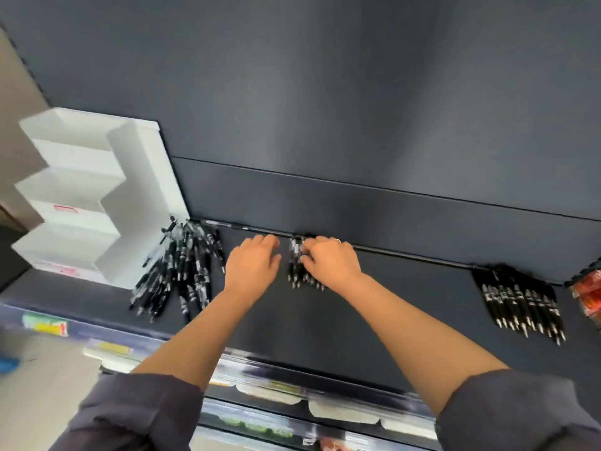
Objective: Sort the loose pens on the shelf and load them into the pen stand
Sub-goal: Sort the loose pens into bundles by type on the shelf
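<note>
Three groups of black pens on one dark shelf (390,307), plus stand and two hands.

Item 1. Pen stand (140,190): white, stepped in tiers, upright at the left of the frame against the back panel. A red label shows on one tier front.

Item 2. Loose pile of pens (182,271): left of centre, just beside the stand's right wall, fanned and crossing one another, tips mostly toward the shelf front.

Item 3. Small bundle of pens (296,263): centre of frame, lying side by side near the back edge of the shelf.

Item 4. Neat row of pens (520,301): right of frame, well apart from the bundle, laid parallel.

Item 5. Left hand (252,265): palm down between pile and bundle, fingers relaxed and reaching forward, gripping nothing.

Item 6. Right hand (328,260): fingers curled over the small bundle, holding it against the shelf. Ring on one finger.

Item 7. Orange packets (588,294): far right edge, blurred.

Item 8. Dark sleeves (136,415): pushed up both forearms, bottom of frame.
</note>
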The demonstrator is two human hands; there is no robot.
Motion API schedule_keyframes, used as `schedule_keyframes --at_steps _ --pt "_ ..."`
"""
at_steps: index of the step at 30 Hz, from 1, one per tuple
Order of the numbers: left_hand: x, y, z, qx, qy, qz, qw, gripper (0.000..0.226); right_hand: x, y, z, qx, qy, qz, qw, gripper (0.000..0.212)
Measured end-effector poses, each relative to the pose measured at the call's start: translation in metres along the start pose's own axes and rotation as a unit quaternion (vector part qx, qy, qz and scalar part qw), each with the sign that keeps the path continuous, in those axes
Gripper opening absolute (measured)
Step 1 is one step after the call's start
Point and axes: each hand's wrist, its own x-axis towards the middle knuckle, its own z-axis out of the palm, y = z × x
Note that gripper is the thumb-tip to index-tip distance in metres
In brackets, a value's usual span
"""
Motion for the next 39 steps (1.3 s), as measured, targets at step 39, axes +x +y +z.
schedule_keyframes --at_steps 39 --pt "0.077 -0.205 0.015 0.028 -0.071 0.021 0.997 0.047 0.166 -0.118 0.083 0.273 -0.187 0.114 0.937 0.008"
